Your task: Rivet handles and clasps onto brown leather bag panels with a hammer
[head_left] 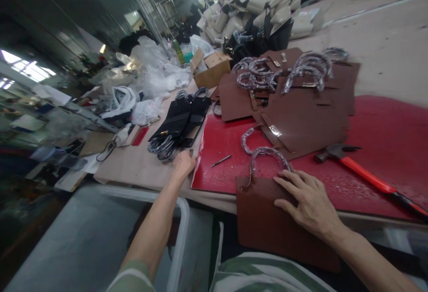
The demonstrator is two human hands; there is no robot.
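My right hand (309, 198) lies with its fingers apart on a brown handbag panel (264, 220), which hangs over the table edge at my lap. A plastic-wrapped handle (267, 151) arches from the panel's top. My left hand (183, 165) is on the table by the red mat's left edge, its fingers closed. What they hold, if anything, is too small to make out. Just beyond it lie black handbags (179, 120) with wrapped handles. A thin metal punch-like rod (220, 161) rests on the red mat (217, 136) between my hands.
A claw hammer (364, 174) with a red handle lies right on the mat. Brown bag pieces (307, 118) are piled behind. Farther back are a cardboard box (212, 71), clear plastic bags (150, 64) and beige bags (240, 20). A grey bin (182, 229) stands below my left arm.
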